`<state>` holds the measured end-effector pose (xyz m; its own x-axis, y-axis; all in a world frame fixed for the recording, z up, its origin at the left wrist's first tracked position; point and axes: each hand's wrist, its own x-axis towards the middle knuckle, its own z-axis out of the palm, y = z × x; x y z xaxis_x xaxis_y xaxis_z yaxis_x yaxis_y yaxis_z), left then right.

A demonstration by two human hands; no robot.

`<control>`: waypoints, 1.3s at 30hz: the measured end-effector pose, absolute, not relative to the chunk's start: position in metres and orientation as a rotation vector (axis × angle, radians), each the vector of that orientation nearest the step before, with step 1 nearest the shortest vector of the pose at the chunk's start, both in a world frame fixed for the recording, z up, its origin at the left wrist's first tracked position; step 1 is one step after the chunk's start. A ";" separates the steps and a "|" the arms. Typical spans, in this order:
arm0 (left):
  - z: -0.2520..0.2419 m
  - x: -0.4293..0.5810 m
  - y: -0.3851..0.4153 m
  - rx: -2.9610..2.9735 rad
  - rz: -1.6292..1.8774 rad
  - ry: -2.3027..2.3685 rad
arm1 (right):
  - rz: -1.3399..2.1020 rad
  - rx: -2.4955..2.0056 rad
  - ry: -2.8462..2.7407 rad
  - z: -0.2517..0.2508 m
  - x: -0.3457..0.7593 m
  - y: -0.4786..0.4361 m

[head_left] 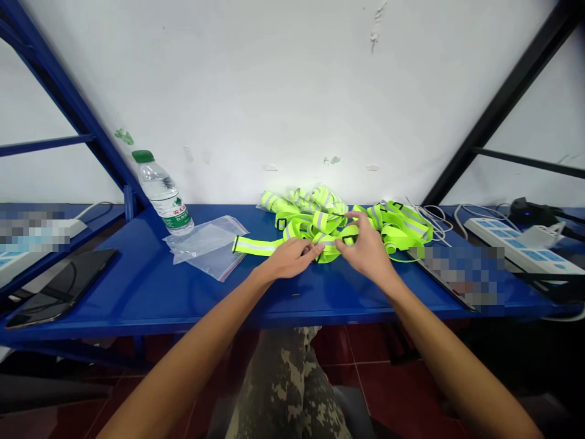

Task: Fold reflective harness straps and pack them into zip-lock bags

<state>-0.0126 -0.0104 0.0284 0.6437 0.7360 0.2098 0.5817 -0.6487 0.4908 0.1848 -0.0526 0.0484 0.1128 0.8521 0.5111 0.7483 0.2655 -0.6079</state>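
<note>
A tangled pile of neon yellow reflective straps (320,225) with grey reflective stripes and small black buckles lies on the blue metal shelf (137,286). One strap end (253,246) stretches out to the left. My left hand (287,259) presses into the front of the pile, its fingertips pinching a strap. My right hand (365,250) sits just to the right, fingers spread over a strap loop near a black buckle. Both hands hide parts of the pile.
A clear zip bag (205,247) lies left of the straps, beside a plastic water bottle (162,194) with a green cap. White cables (434,219) and a power strip (512,244) are at right. A dark tablet (61,286) lies at left.
</note>
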 end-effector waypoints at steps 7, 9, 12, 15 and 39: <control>0.022 -0.018 -0.016 2.244 0.725 0.967 | -0.046 -1.564 -2.087 0.037 0.138 -0.056; 0.020 -0.016 -0.017 2.319 0.729 0.991 | 0.053 -1.479 -2.117 0.036 0.142 -0.054; 0.019 -0.012 -0.018 2.321 0.812 1.066 | 0.234 -1.379 -2.107 0.037 0.154 -0.053; 0.020 -0.011 -0.016 2.207 0.929 1.070 | 0.378 -1.307 -2.060 0.033 0.164 -0.053; 0.002 -0.017 -0.008 2.410 1.056 1.362 | -0.400 -1.284 -2.506 0.013 0.154 -0.051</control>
<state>-0.0169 -0.0075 0.0020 0.3287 0.8051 0.4937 0.6785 -0.5649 0.4695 0.1545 -0.0507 0.0130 -0.5571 0.7369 0.3829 0.8195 0.5623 0.1102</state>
